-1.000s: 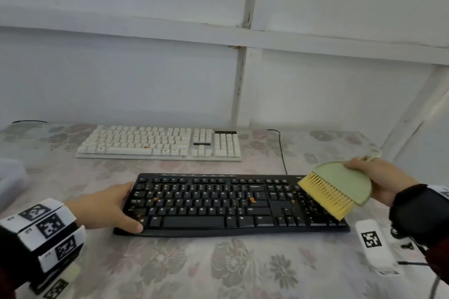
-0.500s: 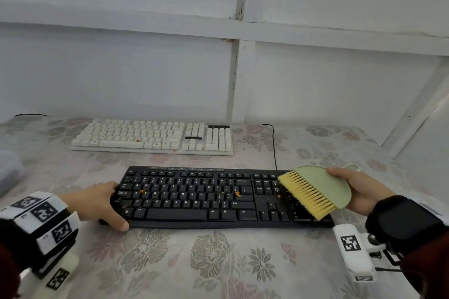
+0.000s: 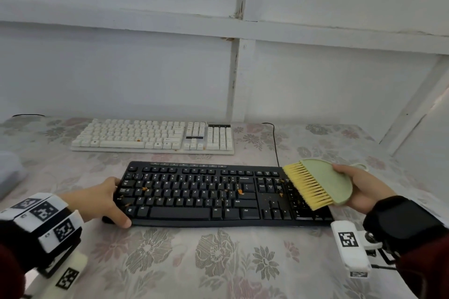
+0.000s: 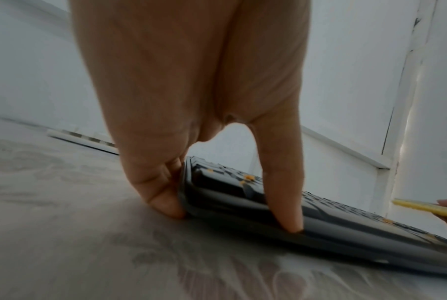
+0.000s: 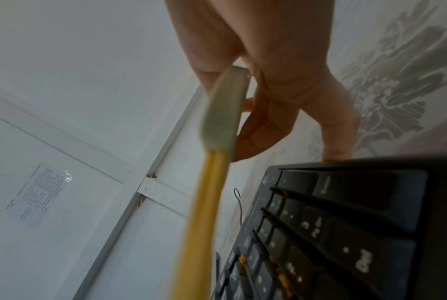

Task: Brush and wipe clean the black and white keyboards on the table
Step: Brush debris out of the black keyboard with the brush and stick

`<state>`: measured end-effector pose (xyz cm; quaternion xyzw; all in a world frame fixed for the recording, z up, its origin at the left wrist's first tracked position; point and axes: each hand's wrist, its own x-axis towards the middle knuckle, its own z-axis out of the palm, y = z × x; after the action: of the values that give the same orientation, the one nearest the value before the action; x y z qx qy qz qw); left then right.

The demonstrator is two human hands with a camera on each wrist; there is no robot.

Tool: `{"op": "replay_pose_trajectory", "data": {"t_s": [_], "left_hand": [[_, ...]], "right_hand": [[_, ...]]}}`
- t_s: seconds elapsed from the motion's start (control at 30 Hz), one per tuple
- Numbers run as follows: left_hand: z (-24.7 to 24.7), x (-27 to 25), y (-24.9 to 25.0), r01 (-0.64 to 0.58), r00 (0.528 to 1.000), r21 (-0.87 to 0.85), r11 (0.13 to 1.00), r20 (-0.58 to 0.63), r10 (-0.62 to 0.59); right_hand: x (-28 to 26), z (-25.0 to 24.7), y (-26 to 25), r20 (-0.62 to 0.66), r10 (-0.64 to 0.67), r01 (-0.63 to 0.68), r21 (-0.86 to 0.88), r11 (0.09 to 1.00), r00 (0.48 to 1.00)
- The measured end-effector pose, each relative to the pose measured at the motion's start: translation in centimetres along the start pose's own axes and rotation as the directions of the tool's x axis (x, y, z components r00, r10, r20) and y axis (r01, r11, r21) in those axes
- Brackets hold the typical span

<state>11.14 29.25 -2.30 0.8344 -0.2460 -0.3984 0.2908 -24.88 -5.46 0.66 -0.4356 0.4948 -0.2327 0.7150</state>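
Observation:
The black keyboard point(image 3: 218, 194) lies in the middle of the table with orange crumbs among its keys. My left hand point(image 3: 114, 201) grips its left end, fingers curled against the side edge point(image 4: 165, 194) and thumb on the front edge. My right hand point(image 3: 362, 187) holds a pale green brush point(image 3: 332, 184). Its yellow bristles point(image 3: 306, 184) hang just over the number pad, pointing left. The bristles point(image 5: 204, 213) appear blurred in the right wrist view, above the black keys point(image 5: 345, 223). The white keyboard point(image 3: 155, 136) lies behind, near the wall, with a few crumbs.
A flowered cloth point(image 3: 218, 262) covers the table. A black cable point(image 3: 275, 143) runs from the wall towards the black keyboard's back right corner. A pale grey object point(image 3: 9, 172) sits at the left edge. White panelled wall point(image 3: 233, 80) stands close behind.
The brush has drifted slightly left over the number pad, staying tilted the same way. My left hand has kept its hold on the keyboard's left end. The head view has shifted a little.

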Motion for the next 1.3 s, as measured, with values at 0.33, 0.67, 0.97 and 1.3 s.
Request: {"op": "replay_pose_trajectory", "data": {"t_s": [0.33, 0.67, 0.97, 1.3], "left_hand": [[-0.3, 0.4, -0.4, -0.106, 0.989, -0.053, 0.993, -0.107, 0.1], [-0.2, 1.3, -0.2, -0.207, 0.976, -0.128, 0.97, -0.102, 0.195], [-0.2, 1.6, -0.6, -0.307, 0.949, -0.162, 0.938, -0.127, 0.289], [-0.1, 1.2, -0.4, -0.301, 0.947, -0.169, 0.939, -0.169, 0.273]], "right_hand": [[0.5, 1.4, -0.9, -0.017, -0.089, 0.091, 0.132, 0.987, 0.996], [0.3, 0.6, -1.9, 0.019, -0.162, 0.156, 0.18, 0.971, 0.987], [-2.0, -3.2, -5.6, -0.276, -0.555, 0.583, 0.025, 0.812, 0.785], [-3.4, -1.0, -4.5, 0.073, -0.629, 0.618, -0.307, 0.724, 0.774]]}}
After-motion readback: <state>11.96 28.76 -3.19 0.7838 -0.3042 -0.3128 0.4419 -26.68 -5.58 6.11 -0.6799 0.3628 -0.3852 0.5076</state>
